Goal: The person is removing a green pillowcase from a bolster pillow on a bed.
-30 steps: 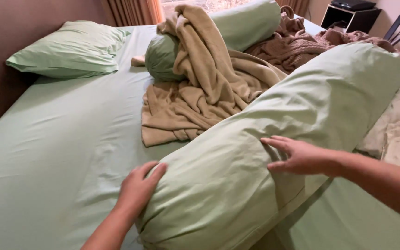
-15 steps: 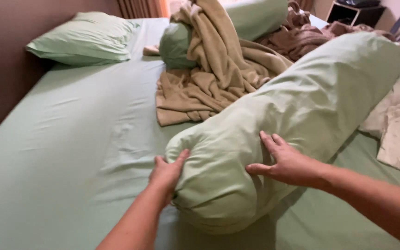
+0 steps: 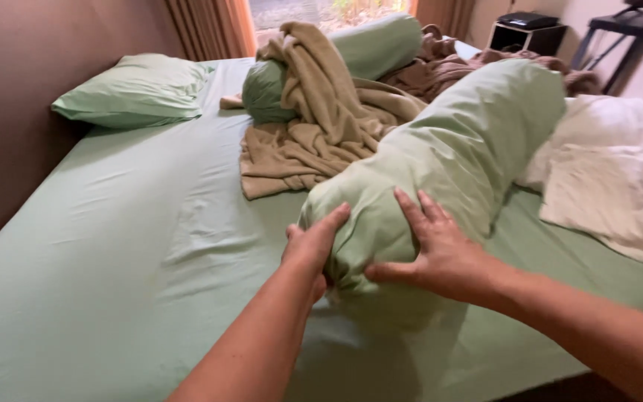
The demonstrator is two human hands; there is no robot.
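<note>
Long bolster (image 3: 455, 149) diagonal across bed (image 3: 113, 246), near end between left hand (image 3: 312, 249) and right hand (image 3: 433, 249). Behind it, blanket (image 3: 314, 126) draped over second bolster (image 3: 366, 48). Pillow (image 3: 132, 89) far left by headboard. Bedding heap (image 3: 619, 171) at right.

A home bedroom: green-sheeted bed (image 3: 113, 223), pillow (image 3: 132, 89), curtains (image 3: 206, 26).
</note>
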